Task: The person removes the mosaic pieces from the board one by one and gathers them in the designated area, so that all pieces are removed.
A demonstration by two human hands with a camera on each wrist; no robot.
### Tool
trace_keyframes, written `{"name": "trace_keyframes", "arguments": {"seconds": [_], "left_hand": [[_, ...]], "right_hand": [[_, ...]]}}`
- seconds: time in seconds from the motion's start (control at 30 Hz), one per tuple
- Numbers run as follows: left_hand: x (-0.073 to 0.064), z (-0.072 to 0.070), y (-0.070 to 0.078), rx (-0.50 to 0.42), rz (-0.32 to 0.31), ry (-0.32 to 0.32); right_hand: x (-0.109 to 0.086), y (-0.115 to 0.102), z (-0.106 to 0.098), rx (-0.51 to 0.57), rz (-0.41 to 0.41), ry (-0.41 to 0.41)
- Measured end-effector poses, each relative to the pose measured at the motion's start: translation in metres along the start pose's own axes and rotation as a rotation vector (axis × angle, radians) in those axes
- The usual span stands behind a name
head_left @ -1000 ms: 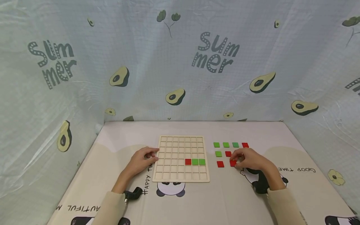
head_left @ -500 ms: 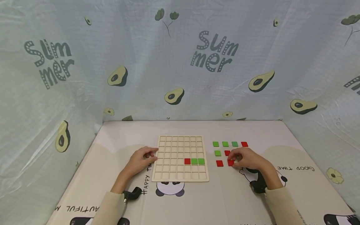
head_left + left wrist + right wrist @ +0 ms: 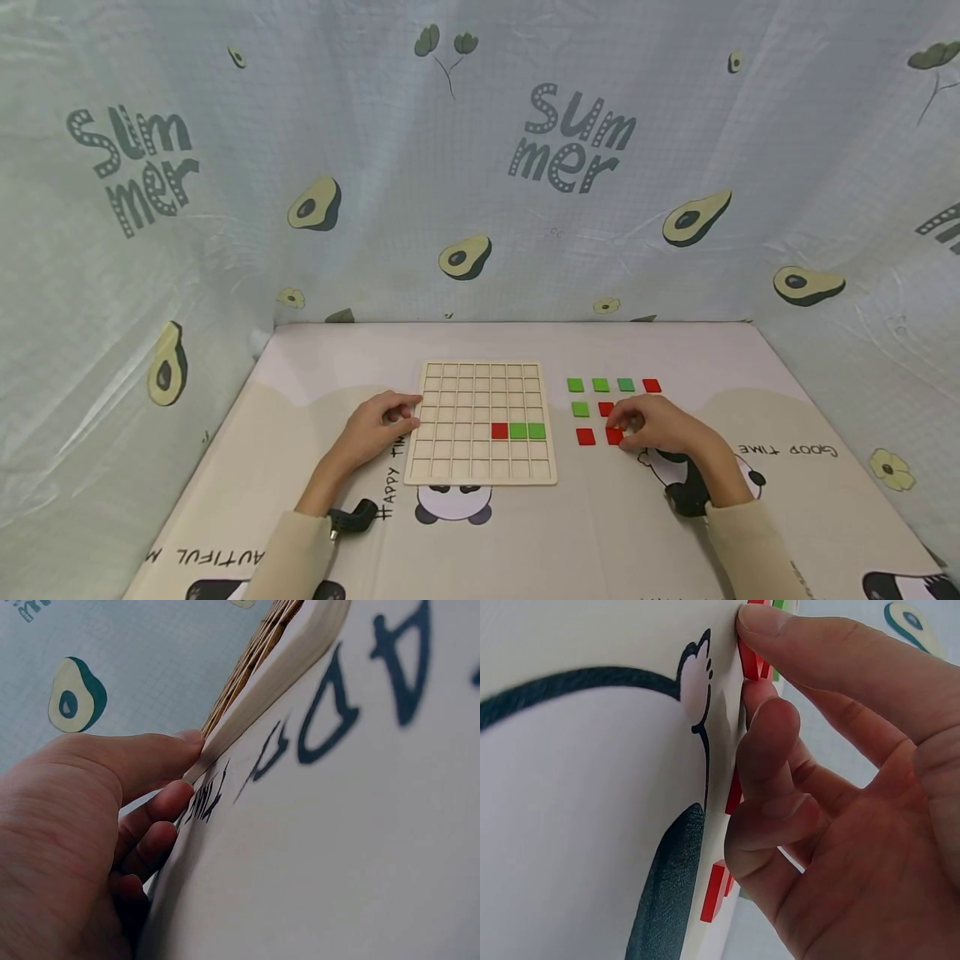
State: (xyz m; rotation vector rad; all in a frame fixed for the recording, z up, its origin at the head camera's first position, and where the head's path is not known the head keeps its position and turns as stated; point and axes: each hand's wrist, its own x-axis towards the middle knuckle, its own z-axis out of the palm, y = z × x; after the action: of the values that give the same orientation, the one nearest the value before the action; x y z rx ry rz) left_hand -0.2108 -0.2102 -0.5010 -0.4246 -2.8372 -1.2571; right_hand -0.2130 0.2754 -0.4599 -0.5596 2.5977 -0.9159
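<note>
A pale wooden grid board [image 3: 450,457] lies on the table with one red tile [image 3: 499,431] and two green tiles [image 3: 527,431] set in one row. At its left edge my left hand [image 3: 378,425] steadies it, the thumb [image 3: 176,754] and fingertips against the side. On the right, my right hand [image 3: 654,421] pinches another red tile [image 3: 614,437], thumb [image 3: 769,622] on its near edge. More loose red tiles [image 3: 585,437] and green tiles [image 3: 581,409] lie in rows around it; the hand hides part of the layout.
At the back of the loose rows sit a dark green tile [image 3: 626,385] and a red corner tile [image 3: 652,386]. The patterned tablecloth [image 3: 525,542] covers the table, with a printed curtain [image 3: 375,150] standing behind and at both sides.
My right hand has shifted slightly left, and the red tile at its fingertips has slid left with it. The left hand has stayed at the board's edge. The view has shifted a little.
</note>
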Motion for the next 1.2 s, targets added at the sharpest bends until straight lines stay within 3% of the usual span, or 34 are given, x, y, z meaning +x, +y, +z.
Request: {"name": "trace_keyframes", "arguments": {"seconds": [0.6,1.2], "left_hand": [[0.0,-0.001,0.002,-0.003,-0.019,-0.004],[0.0,0.001,0.003,0.001,-0.033,-0.001]], "right_hand": [[-0.002,-0.005,-0.002,0.009,0.029,-0.004],[0.001,-0.012,-0.004,0.016,-0.026,0.054]]}}
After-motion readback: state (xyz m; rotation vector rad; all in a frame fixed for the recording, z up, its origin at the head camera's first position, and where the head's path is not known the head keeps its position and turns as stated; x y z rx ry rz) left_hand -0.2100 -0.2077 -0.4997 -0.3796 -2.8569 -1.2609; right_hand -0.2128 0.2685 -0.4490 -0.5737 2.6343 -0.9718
